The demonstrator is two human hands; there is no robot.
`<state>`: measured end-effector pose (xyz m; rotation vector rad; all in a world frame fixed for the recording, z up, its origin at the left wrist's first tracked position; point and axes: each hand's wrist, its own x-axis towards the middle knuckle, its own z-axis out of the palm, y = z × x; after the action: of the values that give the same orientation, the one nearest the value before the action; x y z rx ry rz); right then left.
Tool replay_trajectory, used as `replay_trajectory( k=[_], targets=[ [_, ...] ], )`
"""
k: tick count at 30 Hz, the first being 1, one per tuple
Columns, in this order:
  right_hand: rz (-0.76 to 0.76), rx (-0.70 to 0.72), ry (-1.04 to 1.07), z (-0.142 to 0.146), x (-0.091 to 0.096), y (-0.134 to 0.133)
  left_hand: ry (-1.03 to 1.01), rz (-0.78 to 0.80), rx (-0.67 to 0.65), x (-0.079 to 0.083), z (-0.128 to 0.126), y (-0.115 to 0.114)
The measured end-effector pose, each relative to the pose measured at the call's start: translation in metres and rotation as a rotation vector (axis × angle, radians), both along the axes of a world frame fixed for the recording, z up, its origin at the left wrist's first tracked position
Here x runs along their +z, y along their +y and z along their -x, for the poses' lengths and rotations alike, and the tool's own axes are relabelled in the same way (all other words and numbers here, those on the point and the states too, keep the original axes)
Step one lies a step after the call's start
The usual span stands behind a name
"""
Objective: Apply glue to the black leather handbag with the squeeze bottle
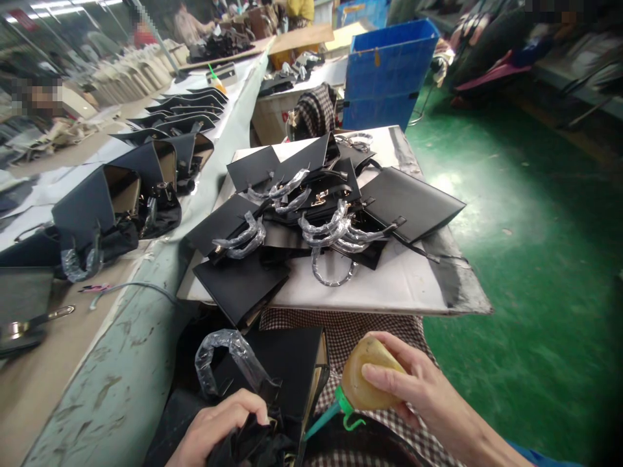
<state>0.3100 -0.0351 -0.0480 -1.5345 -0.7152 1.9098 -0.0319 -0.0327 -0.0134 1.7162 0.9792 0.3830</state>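
Observation:
A yellowish glue bottle (370,376) with a green cap and long teal nozzle is gripped in my right hand (406,383). It tilts down to the left, and the nozzle tip is at the edge of a black handbag (282,353) on my lap. My left hand (221,425) is closed on the bag's bunched black lining (257,444); the fingertips are partly hidden in it. A plastic-wrapped handle (228,350) arches up from this bag. Beneath lies a brown-and-white checked cloth (389,324).
Black handbags (413,201) with wrapped handles are heaped on a white-topped table (389,292) ahead. More black bags (92,201) line a long workbench (126,363) on the left. A blue bin (389,78) stands behind the table. Green floor (496,376) lies to the right.

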Motion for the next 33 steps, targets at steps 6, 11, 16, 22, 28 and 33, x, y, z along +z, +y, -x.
replay_trajectory(
  k=[6, 11, 16, 22, 28, 33],
  targets=[
    [0.016, -0.04, -0.008, 0.001, 0.004, -0.001, 0.054, 0.112, -0.003, -0.001, 0.004, -0.002],
    [-0.002, -0.068, -0.05, 0.003, 0.006, 0.002, -0.005, 0.177, 0.068, -0.007, 0.01, -0.004],
    [0.013, -0.057, 0.001, 0.008, 0.011, 0.002, -0.014, 0.193, 0.128, -0.009, 0.007, -0.006],
    [0.038, -0.048, 0.049, 0.01, 0.012, -0.002, 0.022, 0.159, 0.151, -0.016, 0.008, -0.008],
    [0.058, -0.076, 0.081, 0.013, 0.016, -0.007, 0.032, 0.187, 0.131, -0.007, 0.004, -0.004],
    [0.091, -0.095, 0.096, 0.017, 0.025, -0.009, 0.021, 0.141, 0.136, 0.002, -0.002, -0.001]
  ],
)
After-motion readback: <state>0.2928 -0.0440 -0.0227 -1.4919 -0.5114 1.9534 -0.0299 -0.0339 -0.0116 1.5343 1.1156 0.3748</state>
